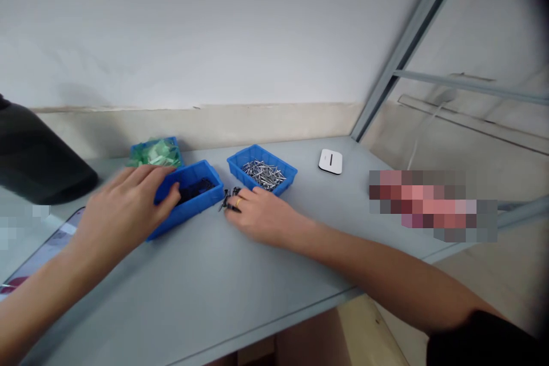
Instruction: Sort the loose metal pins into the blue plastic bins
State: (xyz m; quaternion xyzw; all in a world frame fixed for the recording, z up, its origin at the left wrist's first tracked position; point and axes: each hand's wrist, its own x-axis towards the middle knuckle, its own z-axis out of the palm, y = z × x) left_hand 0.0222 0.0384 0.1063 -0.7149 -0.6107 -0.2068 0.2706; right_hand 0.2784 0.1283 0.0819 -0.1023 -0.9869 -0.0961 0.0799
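Observation:
My left hand (131, 203) is over the near left part of a blue bin (189, 211) that holds dark screws (199, 187). Its thumb and fingers are apart, and no object shows between them. My right hand (261, 214), with a ring on one finger, rests low on the table beside a small pile of dark screws (230, 197). Its fingers are bent around the pile's edge, and the fingertips are partly hidden. Just behind that hand sits a second blue bin (238, 171) full of silver pins or rivets (263, 174).
A blue bin with green plastic packets (156, 153) stands by the wall. A black cylinder (38, 154) and a flat screen-like object (47, 249) are at the left. A white square device (330, 161) lies at the right, near a metal frame (386, 77).

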